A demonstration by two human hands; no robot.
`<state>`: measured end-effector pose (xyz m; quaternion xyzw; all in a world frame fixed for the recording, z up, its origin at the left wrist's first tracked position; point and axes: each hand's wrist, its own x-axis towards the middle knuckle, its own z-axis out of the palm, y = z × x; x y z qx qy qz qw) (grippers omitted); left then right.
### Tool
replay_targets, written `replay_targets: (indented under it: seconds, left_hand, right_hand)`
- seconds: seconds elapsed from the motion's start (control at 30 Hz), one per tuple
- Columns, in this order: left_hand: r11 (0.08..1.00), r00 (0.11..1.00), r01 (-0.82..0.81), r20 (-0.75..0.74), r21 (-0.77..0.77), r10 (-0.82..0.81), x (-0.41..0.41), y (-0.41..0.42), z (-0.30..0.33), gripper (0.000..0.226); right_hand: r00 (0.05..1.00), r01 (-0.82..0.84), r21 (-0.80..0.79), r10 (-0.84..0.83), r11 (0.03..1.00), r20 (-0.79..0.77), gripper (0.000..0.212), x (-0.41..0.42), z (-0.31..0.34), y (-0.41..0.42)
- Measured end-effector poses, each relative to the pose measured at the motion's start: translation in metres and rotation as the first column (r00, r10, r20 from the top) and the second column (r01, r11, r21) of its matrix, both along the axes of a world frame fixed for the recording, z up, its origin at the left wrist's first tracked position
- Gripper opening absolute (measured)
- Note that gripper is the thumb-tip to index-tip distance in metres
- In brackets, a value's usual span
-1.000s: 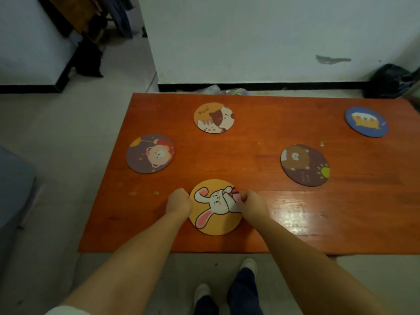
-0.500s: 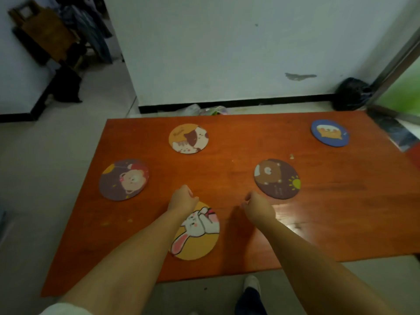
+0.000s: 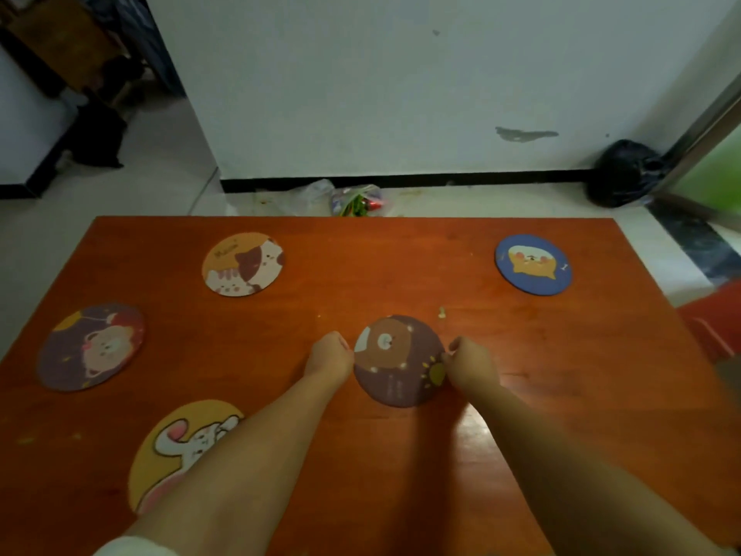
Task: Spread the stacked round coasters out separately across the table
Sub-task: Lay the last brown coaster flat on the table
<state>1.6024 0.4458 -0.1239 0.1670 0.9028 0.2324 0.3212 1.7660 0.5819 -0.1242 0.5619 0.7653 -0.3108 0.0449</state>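
Observation:
Several round coasters lie apart on the orange-red table [image 3: 561,395]. A purple bear coaster [image 3: 397,367] sits mid-table between my hands. My left hand [image 3: 328,357] touches its left edge with curled fingers, and my right hand [image 3: 471,365] pinches its right edge. A yellow rabbit coaster [image 3: 176,443] lies at the near left, partly under my left forearm. Farther out lie a purple lion coaster [image 3: 90,347] at the left, an orange cat coaster [image 3: 242,263] at the far left-centre and a blue coaster [image 3: 533,264] at the far right.
A small pale crumb [image 3: 442,313] lies just beyond the bear coaster. Behind the table's far edge are plastic bags [image 3: 353,200] on the floor, a black bag [image 3: 625,172] by the wall and a red object [image 3: 717,319] off the right edge.
Both hands left the yellow rabbit coaster and moved right and forward to the purple bear coaster, now at its two edges. The view shifted right and closer.

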Motion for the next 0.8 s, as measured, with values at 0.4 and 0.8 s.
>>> replay_targets:
  seconds: [0.4, 0.8]
  left_hand:
    - [0.98, 0.981, -0.188, 0.034, -0.06, 0.191, 0.013, 0.026, -0.007, 0.03]
    - [0.964, 0.963, -0.229, 0.175, 0.137, 0.203, 0.035, 0.044, 0.013, 0.008]
  right_hand:
    - [0.999, -0.004, -0.146, -0.001, 0.989, -0.04, 0.015, -0.015, -0.019, 0.019]
    - [0.986, 0.05, -0.103, -0.065, 0.993, -0.152, 0.02, 0.027, 0.007, 0.029]
